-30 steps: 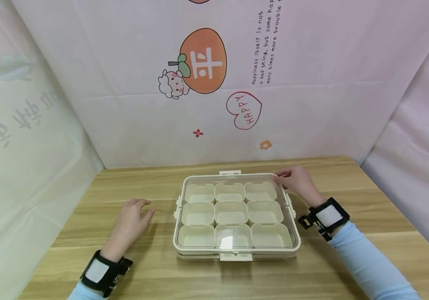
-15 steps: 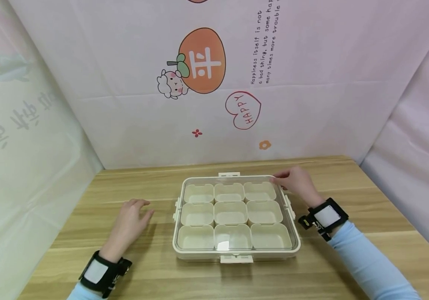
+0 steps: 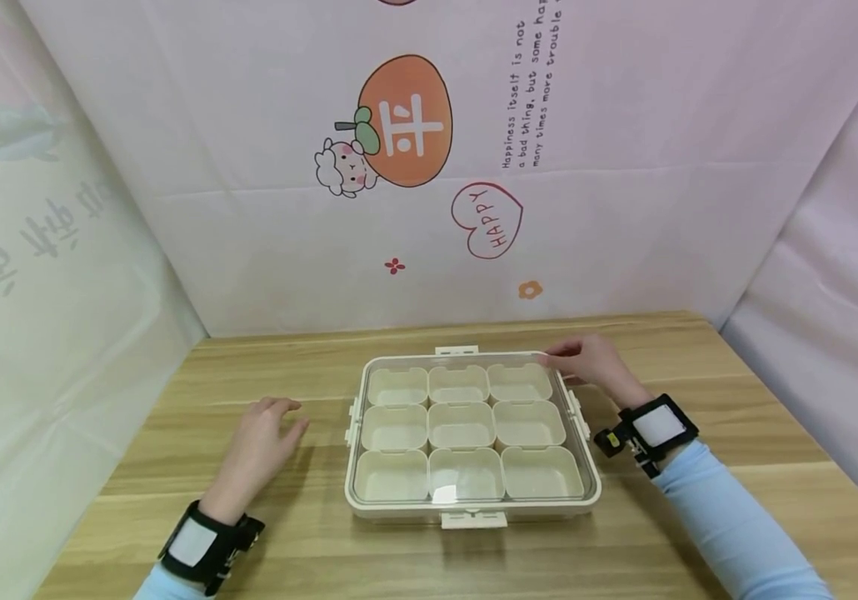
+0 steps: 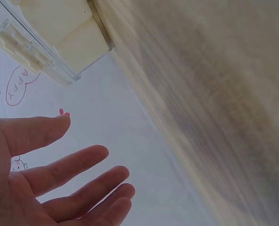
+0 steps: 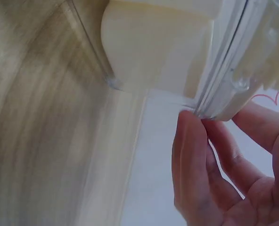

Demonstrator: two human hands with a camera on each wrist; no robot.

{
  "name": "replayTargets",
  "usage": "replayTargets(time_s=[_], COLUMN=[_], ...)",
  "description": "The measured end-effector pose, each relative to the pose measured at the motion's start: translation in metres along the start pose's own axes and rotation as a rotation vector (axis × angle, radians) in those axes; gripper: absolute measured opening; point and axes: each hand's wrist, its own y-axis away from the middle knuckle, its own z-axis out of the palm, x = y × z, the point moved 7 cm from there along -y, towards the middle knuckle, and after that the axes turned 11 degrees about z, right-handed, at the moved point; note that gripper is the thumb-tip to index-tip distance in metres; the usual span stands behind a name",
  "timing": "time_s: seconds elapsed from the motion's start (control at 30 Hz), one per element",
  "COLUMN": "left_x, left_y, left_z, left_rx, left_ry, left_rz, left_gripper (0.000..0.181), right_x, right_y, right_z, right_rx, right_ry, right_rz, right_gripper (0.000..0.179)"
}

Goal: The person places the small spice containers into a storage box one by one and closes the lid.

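Observation:
A clear storage box (image 5: 90, 44) with cream small bins (image 3: 462, 426) in rows stands on the table, under a clear lid (image 3: 474, 504) with a cream rim. My right hand (image 3: 590, 364) is at the box's far right corner. In the right wrist view its thumb (image 5: 262, 123) lies on the lid's upper side and the fingers (image 5: 191, 155) sit under the rim, pinching the corner. My left hand (image 3: 258, 450) stays left of the box, fingers (image 4: 78, 165) loosely extended and thumb apart, holding nothing.
Cream latches (image 3: 474, 520) stick out from the lid's sides. The wood-grain table (image 3: 264, 367) ends at a printed white cloth (image 3: 286, 267) behind, with more cloth (image 3: 834, 275) on the sides. Each wrist wears a black strap (image 3: 657, 429).
The lid has come slightly down and nearer on the box. My right hand keeps its pinch at the corner; the left hand has barely moved.

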Motion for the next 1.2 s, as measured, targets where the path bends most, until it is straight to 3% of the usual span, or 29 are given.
replayTargets(time_s=[0.07,0.3,0.63,0.93,1.2], left_x=[0.0,0.001,0.001,0.004,0.025], left_y=[0.0,0.001,-0.001,-0.005,-0.018], left_z=[0.001,0.001,0.004,0.004,0.009], left_rx=[-0.002,-0.005,-0.016,0.0,-0.011], left_ry=[0.003,0.005,-0.003,0.01,0.05], left_rz=[0.0,0.001,-0.005,0.002,0.047], left_gripper=[0.033,0.033,0.033,0.034,0.033], right_x=[0.001,-0.005,0.002,-0.001,0.001], right_y=[0.0,-0.005,-0.011,0.0,0.02], right_z=[0.001,0.0,0.002,0.003,0.0], right_rx=[-0.026,-0.082,-0.193,-0.115,-0.126], right_ry=[-0.024,0.076,0.026,0.057,-0.014], right_rz=[0.009,0.01,0.124,0.022,0.031], right_gripper=[0.044,0.041,0.053,0.051,0.053])
